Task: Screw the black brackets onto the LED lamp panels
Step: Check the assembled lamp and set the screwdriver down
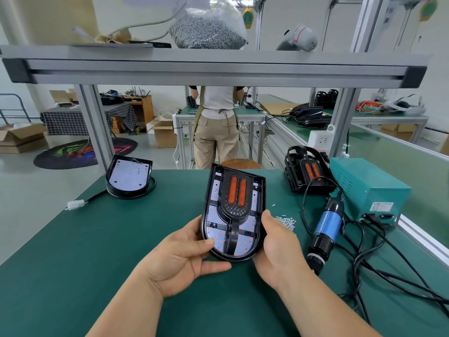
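Note:
An LED lamp panel (216, 229) in a black housing is held tilted above the green table, its rounded end toward me. A black bracket (235, 195) with two orange strips lies on its white LED board. My left hand (187, 254) grips the panel's lower left edge, thumb on the board. My right hand (277, 249) grips the lower right edge. A small pile of screws (288, 221) lies just right of the panel. The blue electric screwdriver (326, 227) lies on the table to the right.
A bare lamp panel (128, 177) with a cable and white plug (75, 205) sits at the far left. A stack of panels with brackets (308, 172) stands back right beside a teal power box (366, 190). Black cables (388, 271) trail at right. A person stands beyond the table.

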A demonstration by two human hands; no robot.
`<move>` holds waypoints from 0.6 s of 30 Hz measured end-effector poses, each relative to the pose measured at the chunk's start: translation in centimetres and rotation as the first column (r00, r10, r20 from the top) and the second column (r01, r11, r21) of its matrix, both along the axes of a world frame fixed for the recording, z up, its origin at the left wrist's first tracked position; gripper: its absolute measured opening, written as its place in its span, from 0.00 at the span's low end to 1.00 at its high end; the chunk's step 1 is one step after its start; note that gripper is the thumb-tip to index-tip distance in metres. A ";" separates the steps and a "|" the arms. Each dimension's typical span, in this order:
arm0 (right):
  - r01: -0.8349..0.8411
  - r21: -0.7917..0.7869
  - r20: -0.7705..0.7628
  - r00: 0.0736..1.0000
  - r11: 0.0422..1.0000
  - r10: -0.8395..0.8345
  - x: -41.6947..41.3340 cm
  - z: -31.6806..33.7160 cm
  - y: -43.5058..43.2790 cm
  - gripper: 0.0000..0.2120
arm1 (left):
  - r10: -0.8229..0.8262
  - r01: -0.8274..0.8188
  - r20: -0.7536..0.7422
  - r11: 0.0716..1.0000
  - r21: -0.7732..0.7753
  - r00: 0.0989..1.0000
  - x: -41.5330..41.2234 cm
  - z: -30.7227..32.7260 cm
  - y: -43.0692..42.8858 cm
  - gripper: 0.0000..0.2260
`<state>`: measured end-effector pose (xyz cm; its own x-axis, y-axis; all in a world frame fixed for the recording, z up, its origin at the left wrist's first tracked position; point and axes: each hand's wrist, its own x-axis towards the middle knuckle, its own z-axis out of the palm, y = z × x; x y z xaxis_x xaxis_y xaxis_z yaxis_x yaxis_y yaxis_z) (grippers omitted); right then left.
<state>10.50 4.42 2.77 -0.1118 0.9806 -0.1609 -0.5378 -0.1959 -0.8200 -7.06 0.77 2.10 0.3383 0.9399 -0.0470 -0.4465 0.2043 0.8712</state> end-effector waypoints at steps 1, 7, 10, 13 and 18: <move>-0.030 -0.001 0.002 1.000 1.000 0.030 0.1 0.0 0.0 0.19 | 0.013 -0.013 0.002 1.000 0.003 1.000 0.0 0.0 0.0 0.25; -0.159 0.001 0.013 0.987 0.987 0.159 0.1 0.1 -0.3 0.19 | 0.091 -0.091 0.023 0.996 -0.006 0.996 0.0 0.1 0.3 0.26; -0.155 0.018 0.024 0.988 0.988 0.155 0.3 0.3 -0.3 0.18 | 0.078 -0.079 -0.096 0.997 -0.002 0.992 -0.2 0.2 0.1 0.27; -0.166 0.039 0.042 0.985 0.985 0.165 0.3 0.3 -0.3 0.20 | 0.088 -0.093 -0.176 0.996 -0.017 0.980 -0.6 0.2 0.0 0.29; -0.168 0.074 0.089 0.983 0.983 0.161 0.0 0.1 -0.4 0.18 | 0.075 -0.079 -0.221 0.997 -0.013 0.972 -1.1 0.5 -0.4 0.31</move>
